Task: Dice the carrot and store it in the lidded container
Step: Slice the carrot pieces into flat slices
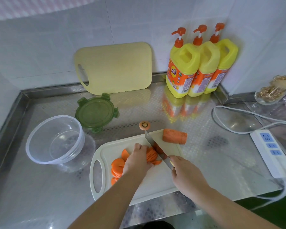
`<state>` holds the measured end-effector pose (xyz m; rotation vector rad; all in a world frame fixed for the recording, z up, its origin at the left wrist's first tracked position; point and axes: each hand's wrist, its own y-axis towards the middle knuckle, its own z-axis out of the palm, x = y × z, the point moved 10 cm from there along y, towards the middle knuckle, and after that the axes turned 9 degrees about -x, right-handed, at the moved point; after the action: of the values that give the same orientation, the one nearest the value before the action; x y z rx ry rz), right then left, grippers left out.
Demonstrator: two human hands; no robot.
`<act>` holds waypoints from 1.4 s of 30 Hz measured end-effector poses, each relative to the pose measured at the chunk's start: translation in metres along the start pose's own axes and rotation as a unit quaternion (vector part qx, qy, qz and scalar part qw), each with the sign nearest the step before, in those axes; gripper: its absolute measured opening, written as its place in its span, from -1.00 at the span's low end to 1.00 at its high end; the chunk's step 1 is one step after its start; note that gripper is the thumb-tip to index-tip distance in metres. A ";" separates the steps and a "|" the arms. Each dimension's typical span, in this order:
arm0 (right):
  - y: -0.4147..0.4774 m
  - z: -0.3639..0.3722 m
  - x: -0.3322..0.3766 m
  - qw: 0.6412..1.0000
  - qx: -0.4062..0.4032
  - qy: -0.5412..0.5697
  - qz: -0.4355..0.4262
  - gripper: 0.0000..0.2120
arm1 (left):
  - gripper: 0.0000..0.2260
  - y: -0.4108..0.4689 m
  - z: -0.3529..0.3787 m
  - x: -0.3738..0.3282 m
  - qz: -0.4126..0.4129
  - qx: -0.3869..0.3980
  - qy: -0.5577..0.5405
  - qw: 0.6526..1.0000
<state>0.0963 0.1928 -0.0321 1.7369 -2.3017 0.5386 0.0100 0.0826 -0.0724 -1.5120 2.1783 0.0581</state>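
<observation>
A white cutting board lies on the steel counter. My left hand presses down on a fanned row of carrot slices, fingers curled over them. My right hand grips the knife, whose blade stands against the slices. More carrot slices are piled at the board's left. An uncut carrot chunk rests on the board's far right corner, and the carrot top sits just beyond the board. The clear container stands to the left, its green lid behind it.
A yellow cutting board leans on the back wall. Three yellow detergent bottles stand in the back right corner. A white power strip with its cable lies at the right, near a glass dish.
</observation>
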 end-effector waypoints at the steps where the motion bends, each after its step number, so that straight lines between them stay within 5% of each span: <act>1: 0.000 0.000 -0.001 1.000 -0.001 0.000 0.001 -0.68 | -0.53 0.000 0.000 0.000 -0.004 -0.001 -0.008 1.000; 11: 0.001 -0.004 -0.007 1.000 -0.005 0.004 0.018 -0.67 | -0.40 -0.004 0.002 -0.001 -0.019 -0.008 -0.017 1.000; 42: 0.008 -0.001 0.000 1.000 0.012 0.004 -0.002 -0.68 | -0.64 0.007 0.001 0.005 -0.052 -0.049 0.013 0.997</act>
<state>0.0890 0.1954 -0.0325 1.7450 -2.2950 0.5733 0.0029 0.0816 -0.0767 -1.6865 2.1404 0.1125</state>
